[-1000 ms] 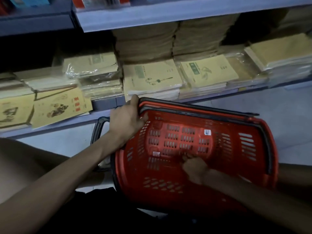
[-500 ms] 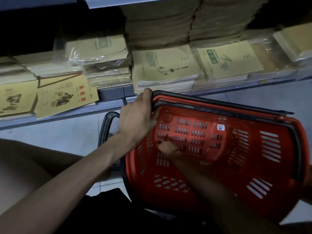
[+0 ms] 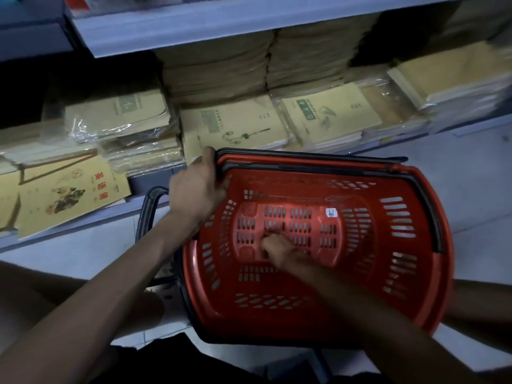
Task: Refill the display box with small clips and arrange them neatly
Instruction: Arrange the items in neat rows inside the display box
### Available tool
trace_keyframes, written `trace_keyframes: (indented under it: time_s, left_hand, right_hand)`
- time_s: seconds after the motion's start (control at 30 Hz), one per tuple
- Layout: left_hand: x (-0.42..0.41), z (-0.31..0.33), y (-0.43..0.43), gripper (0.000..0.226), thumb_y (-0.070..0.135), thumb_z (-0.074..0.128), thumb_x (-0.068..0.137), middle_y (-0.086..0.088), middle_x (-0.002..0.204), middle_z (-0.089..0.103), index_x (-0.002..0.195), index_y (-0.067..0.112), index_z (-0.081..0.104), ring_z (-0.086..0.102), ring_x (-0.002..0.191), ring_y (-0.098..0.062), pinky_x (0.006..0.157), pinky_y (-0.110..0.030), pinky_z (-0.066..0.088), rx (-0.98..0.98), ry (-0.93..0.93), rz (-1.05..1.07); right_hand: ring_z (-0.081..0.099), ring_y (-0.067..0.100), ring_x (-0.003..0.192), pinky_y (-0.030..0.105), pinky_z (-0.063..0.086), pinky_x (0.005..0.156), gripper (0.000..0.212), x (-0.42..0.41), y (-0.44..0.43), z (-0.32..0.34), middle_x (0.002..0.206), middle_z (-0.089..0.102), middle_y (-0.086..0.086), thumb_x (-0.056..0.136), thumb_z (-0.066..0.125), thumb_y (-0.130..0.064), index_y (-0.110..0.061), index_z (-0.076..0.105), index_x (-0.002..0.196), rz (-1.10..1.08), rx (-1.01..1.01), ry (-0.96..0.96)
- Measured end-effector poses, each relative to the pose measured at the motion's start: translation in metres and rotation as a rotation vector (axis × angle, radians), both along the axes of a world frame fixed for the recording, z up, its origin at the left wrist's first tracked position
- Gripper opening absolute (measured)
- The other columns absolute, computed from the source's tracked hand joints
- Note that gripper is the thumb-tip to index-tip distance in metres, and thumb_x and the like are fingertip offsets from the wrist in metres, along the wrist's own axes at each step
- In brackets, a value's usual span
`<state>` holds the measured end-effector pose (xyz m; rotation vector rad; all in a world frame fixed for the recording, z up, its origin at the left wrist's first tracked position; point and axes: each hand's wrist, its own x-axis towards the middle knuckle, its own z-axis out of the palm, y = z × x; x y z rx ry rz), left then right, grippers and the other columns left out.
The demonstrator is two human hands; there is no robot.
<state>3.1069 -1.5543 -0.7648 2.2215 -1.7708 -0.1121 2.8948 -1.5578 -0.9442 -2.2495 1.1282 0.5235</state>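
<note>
In the basket [image 3: 277,314], right hand [image 3: 278,249] moved leftward, left hand [image 3: 198,188] gripping rim [image 3: 304,161]

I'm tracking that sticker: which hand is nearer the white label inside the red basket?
Right. The right hand is down inside the basket, just lower left of the white label; the left hand grips the rim's left corner, farther off.

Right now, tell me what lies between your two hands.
Head view: only the slotted wall of the red basket, between the left hand gripping its rim and the right hand on its floor.
</note>
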Motion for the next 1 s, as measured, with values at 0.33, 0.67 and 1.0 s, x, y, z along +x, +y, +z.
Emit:
trace_keyframes:
  time_s: [0.33,0.67,1.0]
  left_hand:
    - [0.0,-0.005,-0.052,0.049,0.05,0.069,0.091,-0.019,0.101,0.071,0.117,0.015,0.047,0.068,0.09,-0.042,0.069,-0.042,0.047,0.128,0.055,0.078]
    - [-0.094,-0.01,-0.103,0.046,0.038,0.068,0.088,-0.016,0.11,0.07,0.119,0.01,0.049,0.068,0.101,-0.039,0.084,-0.043,0.053,0.218,0.36,0.245]
    - [-0.172,-0.018,-0.17,0.054,0.048,0.072,0.065,-0.012,0.095,0.077,0.103,0.008,0.071,0.075,0.092,-0.032,0.083,-0.043,0.062,0.336,0.859,0.045]
  right_hand:
    - [0.071,0.027,0.096,0.032,0.052,0.076,0.017,-0.064,-0.05,0.126,0.1,0.075,0.003,0.087,0.066,-0.011,-0.022,0.068,0.099,-0.212,-0.225,-0.195]
    - [0.071,0.023,0.089,0.035,0.057,0.076,0.021,-0.139,-0.071,0.199,0.098,0.069,-0.006,0.083,0.071,-0.021,-0.031,0.064,0.099,-0.309,-0.432,-0.3]
    - [0.061,-0.004,0.08,0.016,0.046,0.066,0.022,-0.195,-0.091,0.254,0.084,0.066,-0.015,0.088,0.08,-0.022,-0.035,0.062,0.083,-0.721,-0.531,-0.567]
